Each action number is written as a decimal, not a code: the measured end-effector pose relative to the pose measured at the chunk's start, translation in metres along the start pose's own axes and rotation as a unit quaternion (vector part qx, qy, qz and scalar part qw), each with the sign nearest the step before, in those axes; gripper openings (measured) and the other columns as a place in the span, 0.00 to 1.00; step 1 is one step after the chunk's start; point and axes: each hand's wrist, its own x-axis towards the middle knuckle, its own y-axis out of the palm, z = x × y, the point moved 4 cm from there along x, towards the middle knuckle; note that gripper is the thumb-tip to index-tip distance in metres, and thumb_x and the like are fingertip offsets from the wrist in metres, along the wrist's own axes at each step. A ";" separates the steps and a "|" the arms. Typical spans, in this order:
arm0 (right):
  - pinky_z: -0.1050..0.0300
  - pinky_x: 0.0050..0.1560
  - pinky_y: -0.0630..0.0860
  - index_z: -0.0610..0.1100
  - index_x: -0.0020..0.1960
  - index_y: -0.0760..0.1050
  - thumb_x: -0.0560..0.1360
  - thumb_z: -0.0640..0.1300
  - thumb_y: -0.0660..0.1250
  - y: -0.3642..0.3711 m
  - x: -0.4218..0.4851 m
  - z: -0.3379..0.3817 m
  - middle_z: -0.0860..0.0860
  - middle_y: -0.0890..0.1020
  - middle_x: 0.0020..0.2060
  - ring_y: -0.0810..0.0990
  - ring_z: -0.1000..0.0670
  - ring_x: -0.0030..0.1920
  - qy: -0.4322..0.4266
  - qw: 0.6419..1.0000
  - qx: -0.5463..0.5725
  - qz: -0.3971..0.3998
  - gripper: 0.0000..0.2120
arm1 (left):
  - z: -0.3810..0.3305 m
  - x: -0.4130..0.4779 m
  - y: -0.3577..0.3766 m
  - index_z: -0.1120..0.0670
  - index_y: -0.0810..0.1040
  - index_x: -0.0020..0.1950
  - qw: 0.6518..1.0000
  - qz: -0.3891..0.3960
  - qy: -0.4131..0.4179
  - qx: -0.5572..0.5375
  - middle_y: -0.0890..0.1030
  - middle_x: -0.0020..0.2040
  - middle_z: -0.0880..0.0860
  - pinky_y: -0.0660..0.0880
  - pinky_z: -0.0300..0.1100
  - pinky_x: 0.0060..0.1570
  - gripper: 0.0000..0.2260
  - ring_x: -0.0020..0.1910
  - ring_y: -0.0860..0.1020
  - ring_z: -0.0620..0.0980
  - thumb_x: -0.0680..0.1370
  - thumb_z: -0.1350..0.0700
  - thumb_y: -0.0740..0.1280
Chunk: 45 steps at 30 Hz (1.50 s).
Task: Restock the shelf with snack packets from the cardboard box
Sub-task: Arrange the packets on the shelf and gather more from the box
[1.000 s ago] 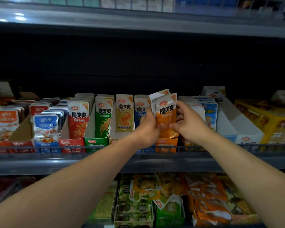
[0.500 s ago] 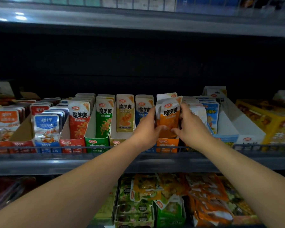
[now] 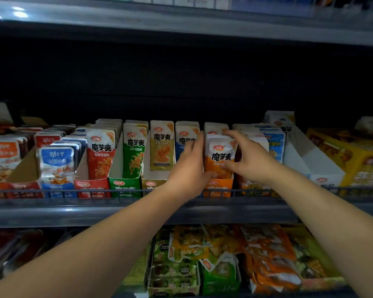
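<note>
Across the whole width: a grey metal shelf (image 3: 116,214) with a thin wire rail along its front edge, dark at the back. Above, the underside of an upper shelf (image 3: 181,18). Below, a lower tier (image 3: 267,254) heaped with loose orange and green packets lying flat.

On the middle shelf, side by side: open-fronted display boxes packed with upright packets, namely a red box (image 3: 92,187), green box (image 3: 124,186), tan box (image 3: 153,184) and orange box (image 3: 218,188). Further left, rows of blue and red packets (image 3: 56,164). To the right, a tall white carton (image 3: 310,168), then a blurred yellow box (image 3: 353,160).

From the bottom corners, two bare forearms.

Left hand (image 3: 190,168): grasps the orange packet (image 3: 221,157) at its left edge, fingers up the side, thumb on the lower front. Hides most of the blue packet (image 3: 185,136) in the neighbouring row.

Right hand (image 3: 252,162): grasps the same packet, fingers spread over its top right corner, thumb on the front. Covers part of the row just to the right.

Orange packet: white top, orange lower half, red oval logo, bold black characters. Stands upright at the front of the orange box, another like it directly behind, lower edge at the box's front lip.
</note>
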 end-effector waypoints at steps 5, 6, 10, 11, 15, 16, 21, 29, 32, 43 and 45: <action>0.50 0.57 0.79 0.60 0.75 0.54 0.67 0.51 0.80 0.004 0.001 0.004 0.47 0.75 0.64 0.76 0.47 0.60 0.006 0.996 -0.086 0.006 0.47 | 0.005 -0.009 -0.001 0.51 0.65 0.77 0.997 -0.010 -0.051 0.056 0.78 0.65 0.52 0.79 0.52 0.61 0.31 0.64 0.78 0.53 0.78 0.47 0.73; 0.49 0.57 0.79 0.60 0.75 0.54 0.67 0.51 0.80 0.005 0.002 0.007 0.46 0.76 0.64 0.77 0.46 0.60 0.002 0.995 -0.095 0.006 0.47 | 0.005 -0.010 0.000 0.51 0.67 0.75 0.997 -0.008 -0.054 0.058 0.80 0.61 0.51 0.80 0.52 0.58 0.27 0.61 0.79 0.53 0.79 0.47 0.72; 0.47 0.54 0.79 0.57 0.73 0.56 0.68 0.50 0.79 0.007 0.012 0.011 0.45 0.77 0.60 0.78 0.44 0.57 0.011 0.987 -0.160 0.006 0.43 | 0.003 -0.011 0.001 0.51 0.68 0.75 0.996 -0.004 -0.065 0.059 0.80 0.61 0.50 0.81 0.52 0.56 0.26 0.58 0.80 0.52 0.79 0.46 0.71; 0.47 0.54 0.79 0.56 0.73 0.56 0.69 0.51 0.79 0.008 0.016 0.011 0.44 0.77 0.59 0.77 0.43 0.58 0.013 0.983 -0.181 0.000 0.42 | 0.003 -0.011 0.001 0.51 0.68 0.75 0.996 0.000 -0.069 0.057 0.81 0.61 0.50 0.81 0.52 0.56 0.26 0.58 0.80 0.52 0.79 0.46 0.71; 0.47 0.61 0.73 0.52 0.73 0.59 0.69 0.53 0.77 0.014 0.035 0.006 0.42 0.76 0.62 0.73 0.40 0.65 0.012 0.968 -0.247 -0.031 0.39 | 0.005 -0.007 -0.002 0.50 0.65 0.78 0.995 0.020 -0.075 0.058 0.81 0.62 0.50 0.81 0.52 0.58 0.31 0.60 0.80 0.52 0.79 0.46 0.72; 0.47 0.63 0.71 0.51 0.73 0.60 0.69 0.53 0.77 0.015 0.041 0.006 0.42 0.76 0.64 0.71 0.40 0.66 0.012 0.963 -0.266 -0.036 0.39 | 0.005 -0.007 -0.002 0.50 0.65 0.79 0.995 0.024 -0.077 0.054 0.81 0.62 0.50 0.80 0.52 0.58 0.31 0.60 0.80 0.52 0.79 0.46 0.72; 0.46 0.67 0.65 0.50 0.76 0.60 0.67 0.57 0.77 0.017 0.057 0.007 0.43 0.72 0.67 0.66 0.40 0.68 0.019 0.943 -0.328 -0.054 0.44 | 0.005 -0.007 -0.001 0.50 0.66 0.76 0.996 0.032 -0.075 0.046 0.82 0.59 0.50 0.81 0.53 0.58 0.28 0.58 0.81 0.52 0.79 0.47 0.72; 0.46 0.72 0.60 0.55 0.81 0.47 0.70 0.60 0.74 0.013 0.044 0.002 0.43 0.65 0.72 0.60 0.39 0.72 0.015 0.959 -0.274 -0.068 0.49 | 0.004 -0.012 0.002 0.52 0.65 0.74 0.994 0.011 -0.027 0.106 0.79 0.61 0.54 0.81 0.54 0.54 0.24 0.57 0.80 0.56 0.82 0.45 0.66; 0.46 0.71 0.60 0.56 0.81 0.51 0.77 0.57 0.68 0.014 0.039 0.003 0.44 0.64 0.73 0.61 0.40 0.72 -0.029 0.964 -0.253 -0.078 0.39 | 0.004 -0.013 0.002 0.51 0.61 0.77 0.994 -0.001 -0.019 0.103 0.79 0.62 0.53 0.81 0.54 0.53 0.27 0.58 0.80 0.56 0.82 0.46 0.66; 0.45 0.69 0.60 0.53 0.80 0.53 0.83 0.52 0.53 0.017 0.063 -0.001 0.44 0.62 0.73 0.62 0.40 0.71 0.010 0.944 -0.327 -0.042 0.27 | 0.006 -0.010 0.005 0.48 0.65 0.75 0.995 0.008 -0.023 0.092 0.78 0.62 0.51 0.81 0.54 0.53 0.24 0.58 0.80 0.54 0.81 0.46 0.67; 0.45 0.70 0.59 0.53 0.81 0.53 0.83 0.52 0.53 0.018 0.061 -0.001 0.43 0.63 0.73 0.62 0.40 0.71 0.004 0.944 -0.326 -0.047 0.27 | 0.006 -0.010 0.006 0.48 0.64 0.76 0.995 0.004 -0.019 0.094 0.78 0.62 0.52 0.81 0.54 0.53 0.24 0.58 0.80 0.54 0.82 0.46 0.66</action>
